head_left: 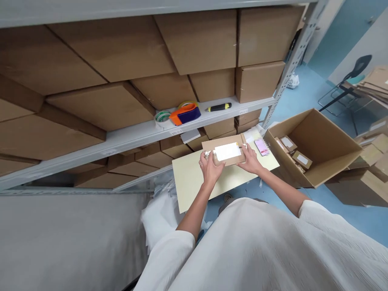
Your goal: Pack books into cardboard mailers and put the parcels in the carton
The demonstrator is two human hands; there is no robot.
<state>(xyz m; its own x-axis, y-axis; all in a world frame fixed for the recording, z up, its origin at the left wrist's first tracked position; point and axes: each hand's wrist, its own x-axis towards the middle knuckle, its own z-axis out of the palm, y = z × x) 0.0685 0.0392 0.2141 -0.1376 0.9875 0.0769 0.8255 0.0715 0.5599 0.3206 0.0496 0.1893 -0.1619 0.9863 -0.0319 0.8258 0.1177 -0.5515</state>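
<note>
A small cardboard box sits above the pale yellow board in the head view, with a white rectangular label or packet across its middle. My left hand grips the box's left end, thumb along the front edge. At the opposite end, my right hand closes on it in the same way. Small whitish, shiny bits show by the fingertips of both hands; I cannot make out what they are. To the right of my right hand lies a phone with a lit pinkish screen.
Large cartons fill the metal shelf ahead. Along its edge lie an orange and blue tape dispenser, a green-marked tape roll and a black and yellow cutter. At right stands an open carton with several small boxes inside.
</note>
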